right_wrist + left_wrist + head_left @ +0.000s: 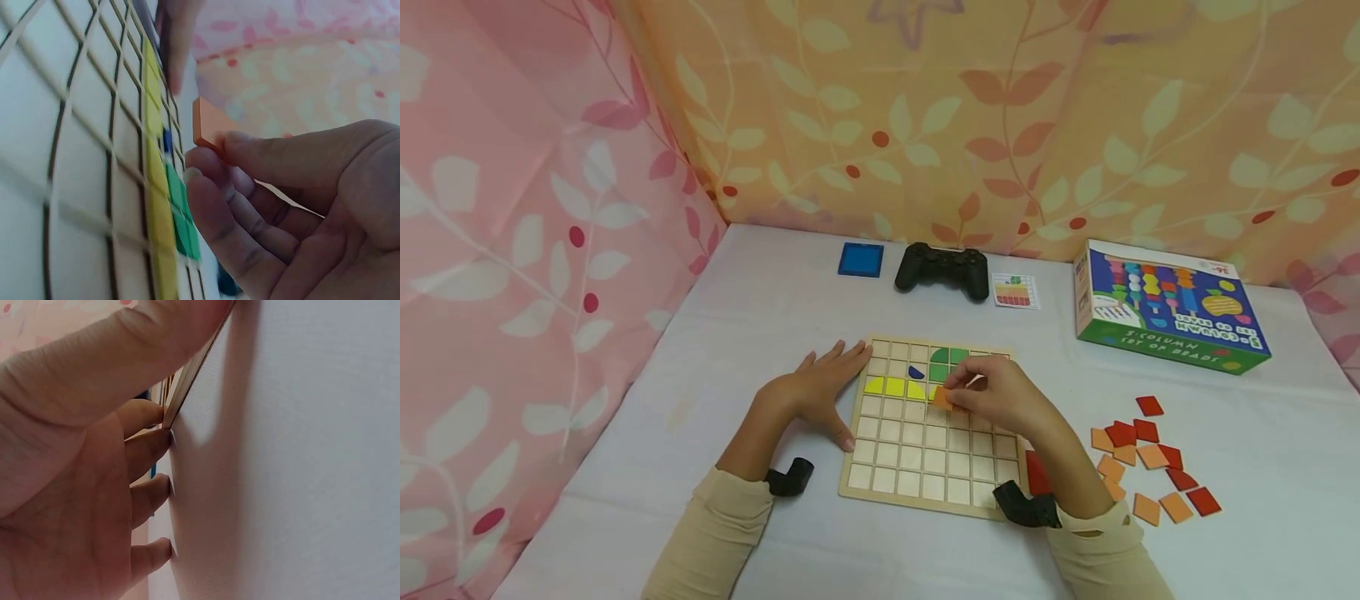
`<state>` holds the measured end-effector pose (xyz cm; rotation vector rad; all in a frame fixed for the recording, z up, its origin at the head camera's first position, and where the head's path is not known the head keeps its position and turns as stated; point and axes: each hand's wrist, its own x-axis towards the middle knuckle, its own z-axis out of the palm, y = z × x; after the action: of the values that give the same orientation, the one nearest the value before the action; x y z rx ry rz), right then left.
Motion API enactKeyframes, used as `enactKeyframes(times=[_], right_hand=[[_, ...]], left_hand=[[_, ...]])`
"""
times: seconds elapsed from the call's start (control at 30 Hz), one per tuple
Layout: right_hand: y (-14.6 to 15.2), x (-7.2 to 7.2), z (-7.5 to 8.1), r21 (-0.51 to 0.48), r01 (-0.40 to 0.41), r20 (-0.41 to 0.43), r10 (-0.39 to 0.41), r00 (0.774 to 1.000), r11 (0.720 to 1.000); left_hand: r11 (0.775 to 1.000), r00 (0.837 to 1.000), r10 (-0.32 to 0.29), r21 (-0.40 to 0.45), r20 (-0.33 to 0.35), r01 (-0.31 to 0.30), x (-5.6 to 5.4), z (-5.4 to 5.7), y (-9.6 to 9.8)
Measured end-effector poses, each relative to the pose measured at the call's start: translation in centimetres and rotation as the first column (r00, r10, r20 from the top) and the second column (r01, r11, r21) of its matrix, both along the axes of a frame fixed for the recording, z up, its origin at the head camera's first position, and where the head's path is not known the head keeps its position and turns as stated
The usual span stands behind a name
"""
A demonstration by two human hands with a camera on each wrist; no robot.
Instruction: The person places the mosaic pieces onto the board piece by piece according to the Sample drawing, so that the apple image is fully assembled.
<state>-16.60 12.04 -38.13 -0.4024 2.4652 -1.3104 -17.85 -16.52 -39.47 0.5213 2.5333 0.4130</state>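
Observation:
A wooden grid board (917,502) lies on the white table. In its upper rows sit green pieces (938,372), a small dark blue piece (916,372) and a row of yellow pieces (895,387). My right hand (1000,396) pinches an orange square tile (209,125) between thumb and fingers, over the board near the yellow row. The right wrist view shows the tile tilted and apart from the board. With fingers spread, my left hand (812,392) rests at the board's left edge; its thumb and fingertips touch the frame there.
Loose orange tiles (1147,508) and red tiles (1204,501) lie scattered to the right; a red piece (1037,473) is partly under my right forearm. Behind the board are a blue square (861,259), a black game controller (943,270), a pattern card (1016,291) and a bead-set box (1172,304).

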Motion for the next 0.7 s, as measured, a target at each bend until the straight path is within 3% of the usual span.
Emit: enactKeyframes(times=[0.27,0.6,0.7], right_hand=[[-4.8,-0.7,-1.0,0.055,-0.090,-0.119,0.096,0.988,0.994],[-9.1,-0.1,-1.8,0.184,-0.074,-0.206,0.112,0.972,0.980],[-9.8,0.4,-1.8,0.228,-0.084,-0.255,0.143,0.956,0.970]], left_hand=[[1.000,1.000,-0.014,0.010,0.000,0.014,-0.1,0.0,-0.2],[1.000,1.000,-0.011,0.008,0.005,0.011,0.1,-0.1,-0.2],[1.000,1.000,-0.009,0.015,0.009,0.009,0.1,-0.1,-0.2]])
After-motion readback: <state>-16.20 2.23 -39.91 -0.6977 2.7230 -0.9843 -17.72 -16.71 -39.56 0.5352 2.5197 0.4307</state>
